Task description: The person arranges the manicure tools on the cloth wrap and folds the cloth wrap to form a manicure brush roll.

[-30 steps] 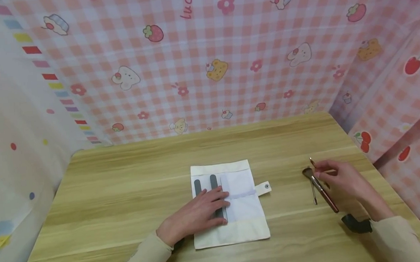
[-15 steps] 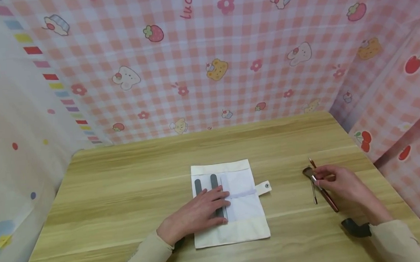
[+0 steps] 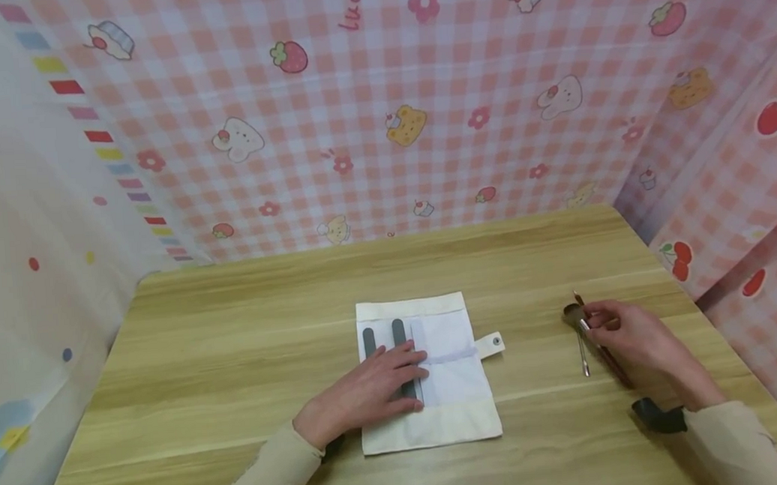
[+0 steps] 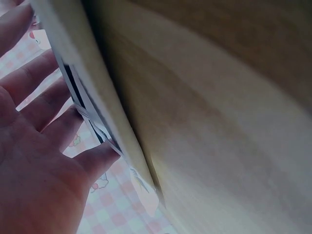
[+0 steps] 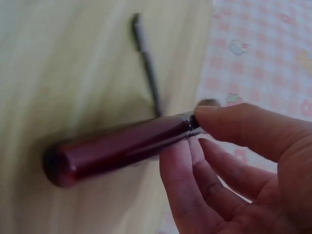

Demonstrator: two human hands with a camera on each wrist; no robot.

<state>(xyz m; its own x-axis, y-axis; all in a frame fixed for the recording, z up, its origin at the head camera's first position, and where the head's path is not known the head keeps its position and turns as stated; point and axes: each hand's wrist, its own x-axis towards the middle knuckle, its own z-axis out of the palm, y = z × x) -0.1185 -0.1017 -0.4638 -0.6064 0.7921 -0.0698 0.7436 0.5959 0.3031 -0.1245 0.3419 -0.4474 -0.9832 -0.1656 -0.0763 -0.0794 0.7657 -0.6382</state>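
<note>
We log left hand (image 3: 367, 393): grip spread across the open white rectangular fabric pouch (image 3: 450, 424), seemingly keeping it flat | right hand (image 3: 639, 336): grip pinches the dark-red-handled, brown-bristled brush (image 5: 122, 145) near its metal collar (image 5: 187, 126), presumably for control | brush at right of wood-grain tabletop (image 3: 527, 285), well apart from pouch

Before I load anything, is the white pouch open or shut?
Open: the white pouch lies spread on the table, its inside showing, its snap tab unfastened.
</note>
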